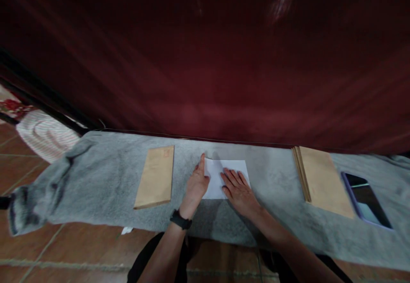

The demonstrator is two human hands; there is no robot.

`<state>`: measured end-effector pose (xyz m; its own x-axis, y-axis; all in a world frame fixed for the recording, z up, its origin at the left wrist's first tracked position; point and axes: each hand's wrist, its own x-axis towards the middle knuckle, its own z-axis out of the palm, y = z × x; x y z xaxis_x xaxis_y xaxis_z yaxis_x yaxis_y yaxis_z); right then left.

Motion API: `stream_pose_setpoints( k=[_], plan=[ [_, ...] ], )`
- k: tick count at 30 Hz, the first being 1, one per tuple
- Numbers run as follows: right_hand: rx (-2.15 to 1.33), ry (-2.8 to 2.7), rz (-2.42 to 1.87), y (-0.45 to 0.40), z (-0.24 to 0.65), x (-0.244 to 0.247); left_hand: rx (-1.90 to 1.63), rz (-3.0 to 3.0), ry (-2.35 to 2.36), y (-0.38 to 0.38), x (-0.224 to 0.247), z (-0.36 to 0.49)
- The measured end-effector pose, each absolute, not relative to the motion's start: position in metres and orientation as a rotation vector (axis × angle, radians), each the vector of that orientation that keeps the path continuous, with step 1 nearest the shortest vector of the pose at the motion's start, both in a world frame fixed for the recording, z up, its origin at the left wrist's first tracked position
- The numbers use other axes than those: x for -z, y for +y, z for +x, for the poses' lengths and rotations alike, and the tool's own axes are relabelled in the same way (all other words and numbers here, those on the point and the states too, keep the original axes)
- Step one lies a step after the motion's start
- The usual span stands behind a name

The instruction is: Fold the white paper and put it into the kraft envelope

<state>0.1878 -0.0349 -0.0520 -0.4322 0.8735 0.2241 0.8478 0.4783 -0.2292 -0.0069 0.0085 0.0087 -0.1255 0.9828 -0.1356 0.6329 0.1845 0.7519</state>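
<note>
A white sheet of paper (pixel 226 192) lies on the grey cloth, between and under my two hands. My left hand (pixel 197 181) rests on edge along the paper's left side, its index finger pointing away from me and its thumb apart over the sheet. Spread flat on the right part of the paper is my right hand (pixel 238 189), fingers apart. To the left lies one brown envelope (pixel 156 176) with a small reddish mark near its top. Several brown envelopes (pixel 325 182) are stacked to the right.
A phone (pixel 368 199) in a purple case lies right of the stack. Behind the cloth-covered surface (pixel 105 180) rises a dark red panel (pixel 205 69). Striped fabric (pixel 46 133) hangs at the far left. A white scrap (pixel 127 230) is at the front edge, above the tiled floor.
</note>
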Motion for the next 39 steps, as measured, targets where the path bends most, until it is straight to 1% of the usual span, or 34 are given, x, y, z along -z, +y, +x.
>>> stream_pose_setpoints(
  k=[3,5,7,9,13,19,29,39],
  plan=[
    [-0.065,-2.414,-1.44,-0.036,0.188,0.054,-0.88,1.72,1.877,0.003,-0.003,0.004],
    [-0.044,-2.406,-1.43,-0.035,0.188,0.058,-0.966,1.856,1.712,-0.002,0.004,0.018],
    [-0.023,-2.406,-1.408,-0.035,0.188,0.064,-0.922,1.911,1.459,-0.006,0.013,0.032],
    [-0.003,-2.408,-1.377,-0.034,0.19,0.07,-0.899,1.863,1.387,-0.01,0.021,0.043],
    [-0.022,-2.418,-1.344,-0.031,0.195,0.073,-0.884,1.816,1.417,-0.01,0.029,0.047],
    [-0.04,-2.415,-1.422,-0.03,0.201,0.066,-0.869,1.92,1.454,-0.007,0.031,0.038],
    [0.093,-2.181,-1.58,-0.03,0.203,0.08,-0.643,2.127,1.734,-0.007,0.039,0.022],
    [0.103,-2.153,-1.663,-0.03,0.215,0.079,-0.692,2.095,1.778,-0.007,0.042,0.019]
  ],
)
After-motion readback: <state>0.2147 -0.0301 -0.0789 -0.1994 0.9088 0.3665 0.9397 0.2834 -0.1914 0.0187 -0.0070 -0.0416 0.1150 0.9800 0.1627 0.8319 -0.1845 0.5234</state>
